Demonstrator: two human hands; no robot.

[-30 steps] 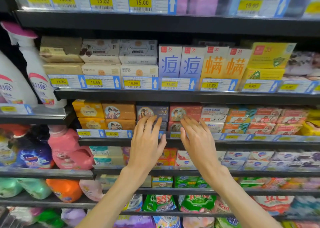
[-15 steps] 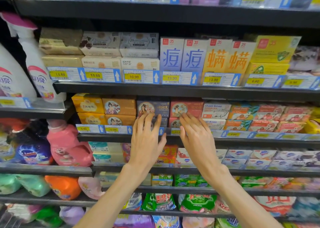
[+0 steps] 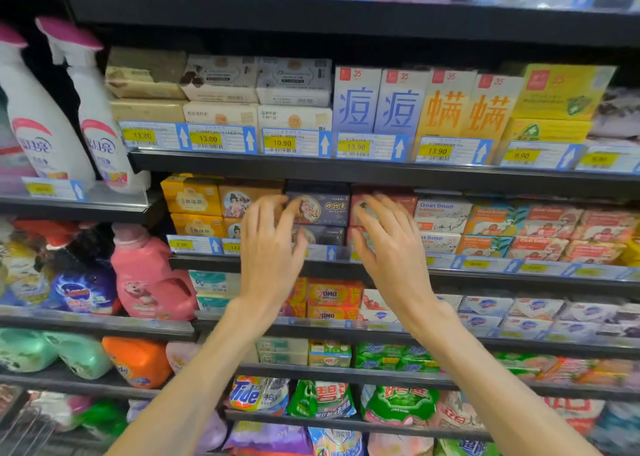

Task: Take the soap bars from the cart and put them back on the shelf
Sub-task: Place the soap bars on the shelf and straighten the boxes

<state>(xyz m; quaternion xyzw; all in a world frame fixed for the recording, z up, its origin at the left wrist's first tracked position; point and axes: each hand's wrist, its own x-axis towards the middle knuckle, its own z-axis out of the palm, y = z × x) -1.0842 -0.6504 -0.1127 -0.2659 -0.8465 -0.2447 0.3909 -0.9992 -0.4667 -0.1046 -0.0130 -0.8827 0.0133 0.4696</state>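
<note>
Both my hands are raised in front of the soap shelf (image 3: pixel 381 175). My left hand (image 3: pixel 272 247) has its fingers spread, the fingertips at the left edge of the stacked dark purple soap boxes (image 3: pixel 323 209). My right hand (image 3: pixel 391 244) is spread too and lies over the red soap boxes (image 3: pixel 401 199) just right of the purple ones. Neither hand holds anything. Orange soap boxes (image 3: pixel 242 199) sit left of my left hand. The cart is out of view.
White Goat Soap boxes (image 3: pixel 441 215) and orange-red boxes continue to the right. The shelf above holds tall blue and orange boxes (image 3: pixel 422 104). Spray bottles (image 3: pixel 93 116) and a pink detergent jug (image 3: pixel 149 275) stand at the left. Bagged detergent fills the lower shelves.
Both hands have risen slightly and reached further in towards the purple and red soap boxes. The view has shifted a little closer to the shelf.
</note>
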